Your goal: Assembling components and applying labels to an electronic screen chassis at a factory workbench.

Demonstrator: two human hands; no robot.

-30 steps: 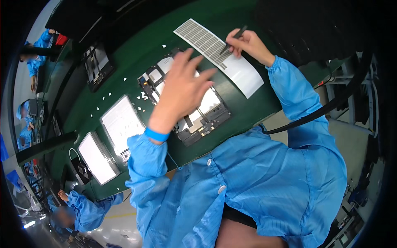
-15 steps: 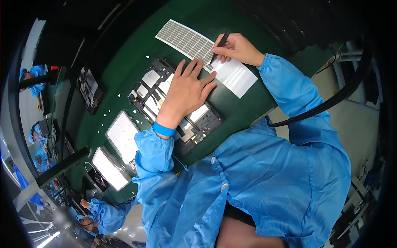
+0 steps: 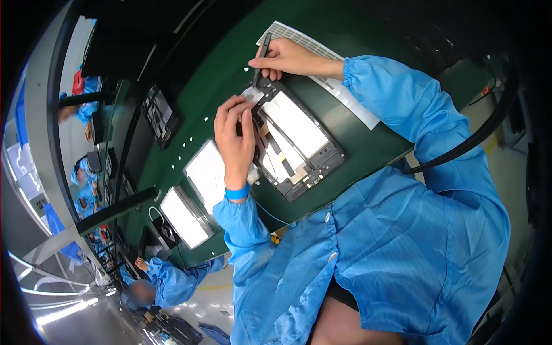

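The person in the blue smock works over an opened flat device [image 3: 299, 135] with a dark frame and pale panels, which lies on the green bench [image 3: 368, 152] just ahead of them. The right hand [image 3: 287, 57] is at the device's 12 o'clock, thumb and fingers pinching a dark slim tool [image 3: 264, 49] whose tip points down at the far end; I can't tell whether it touches. The left hand [image 3: 234, 141], banded by a blue wrist strap [image 3: 237, 192], is at 9 o'clock, its fingers bent, close together, the tips at the device's upper left corner; whether they grip anything I can't make out. A gridded label sheet [image 3: 348, 104] lies at 1 o'clock, partly under the right forearm. Two white-topped flat things, one nearer [image 3: 206, 172] and one farther [image 3: 184, 218], sit toward 8 o'clock, and another dark-framed device [image 3: 160, 117] toward 10.
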